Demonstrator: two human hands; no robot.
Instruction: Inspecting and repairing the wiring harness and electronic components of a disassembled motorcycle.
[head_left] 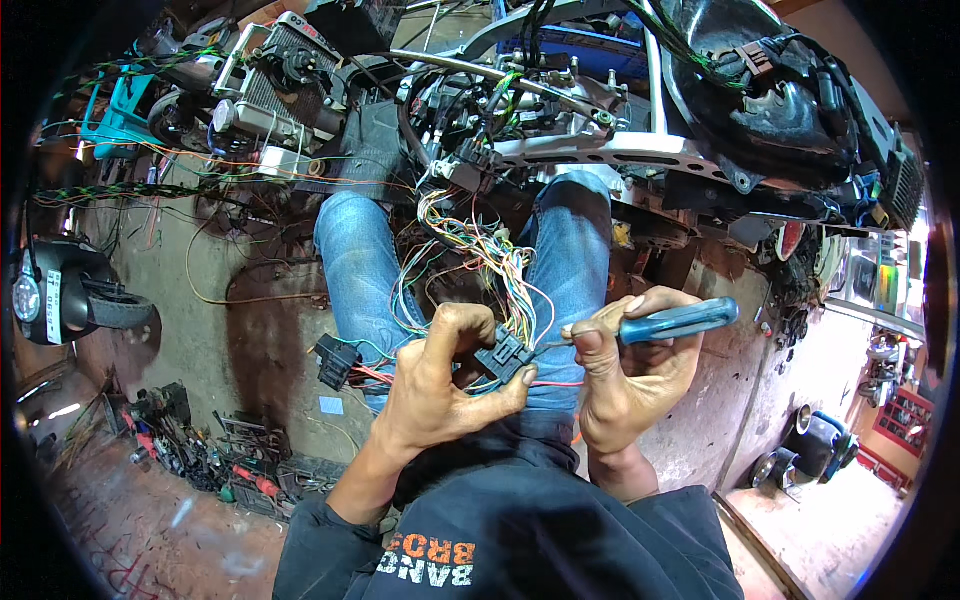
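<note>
My left hand (440, 385) pinches a black multi-pin connector (505, 357) between thumb and fingers, above my lap. From the connector a loose bundle of multicoloured wires (490, 250) runs up between my knees to the motorcycle frame. My right hand (635, 375) grips a small screwdriver (680, 320) with a translucent blue handle. Its thin tip points left and meets the right side of the connector, though I cannot tell whether it is inside a slot. Left of my left hand, a second black connector (336, 361) hangs with green and red wires.
In front stands a stripped motorcycle with a silver frame (640, 148) and exposed cables. A radiator (290, 85) is at the far left. Hand tools (250, 450) lie on the floor at the lower left. A scooter (75, 285) stands at the left edge and a red cabinet (905, 420) at the right.
</note>
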